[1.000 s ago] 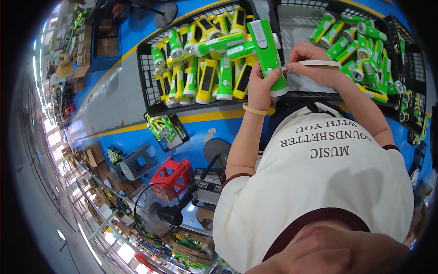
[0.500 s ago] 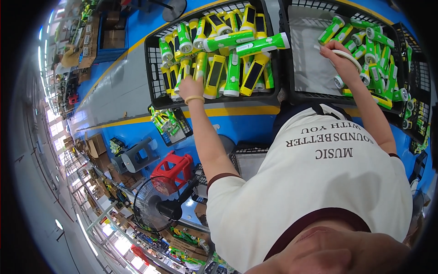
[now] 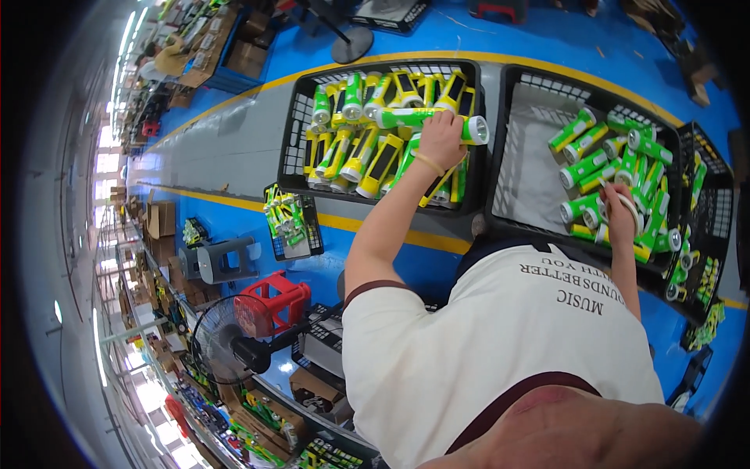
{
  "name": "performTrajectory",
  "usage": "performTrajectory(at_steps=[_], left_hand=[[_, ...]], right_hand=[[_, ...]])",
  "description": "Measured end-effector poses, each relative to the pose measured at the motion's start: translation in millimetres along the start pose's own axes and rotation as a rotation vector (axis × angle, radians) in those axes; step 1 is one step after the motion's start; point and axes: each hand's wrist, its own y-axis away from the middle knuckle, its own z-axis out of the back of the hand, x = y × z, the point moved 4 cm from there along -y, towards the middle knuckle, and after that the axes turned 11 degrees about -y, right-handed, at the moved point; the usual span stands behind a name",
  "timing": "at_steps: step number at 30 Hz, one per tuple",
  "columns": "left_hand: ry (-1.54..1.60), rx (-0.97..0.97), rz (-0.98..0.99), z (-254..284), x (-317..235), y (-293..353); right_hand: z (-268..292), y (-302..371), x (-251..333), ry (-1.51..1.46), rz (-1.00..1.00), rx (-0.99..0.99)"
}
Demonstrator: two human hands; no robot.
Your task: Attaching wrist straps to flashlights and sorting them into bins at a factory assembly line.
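My left hand (image 3: 442,141) reaches over the left black crate (image 3: 293,160), its fingers wrapped over a green-and-white flashlight (image 3: 475,130) lying crosswise on top of the pile. Beneath are several green and yellow flashlights (image 3: 383,160), many with dark solar panels. My right hand (image 3: 620,213) is in the right black crate (image 3: 508,156), closed beside the green flashlights (image 3: 582,170) heaped there. What its fingers hold, if anything, is hidden. A white ring (image 3: 630,213) sits around that hand; a pale band (image 3: 428,163) circles my left wrist.
More crates of flashlights (image 3: 707,227) stand at the far right. A small crate (image 3: 314,234) sits on the blue floor to the left. Nearer are a red stool (image 3: 283,303), a grey stool (image 3: 225,260) and a black fan (image 3: 234,344). A person (image 3: 170,59) is at the upper left.
My left hand has moved right, from the pile's near left side to the flashlight on top. My right hand has come nearer to me, among the flashlights. The whole view has shifted.
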Motion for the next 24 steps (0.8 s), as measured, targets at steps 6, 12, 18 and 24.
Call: performTrajectory(at_steps=[6, 12, 18, 24], left_hand=[[-0.467, 0.128, 0.132, 26, 160, 54], [-0.525, 1.007, 0.323, 6, 276, 135], [-0.303, 0.228, 0.078, -12, 202, 53], [-0.136, 0.179, 0.03, -38, 132, 14]], right_hand=[[35, 10, -15, -0.249, -0.051, -0.082], [4, 9, -4, -0.031, -0.036, -0.056], [-39, 5, 1, 0.164, -0.035, -0.005], [-91, 8, 8, 0.176, -0.022, 0.062]])
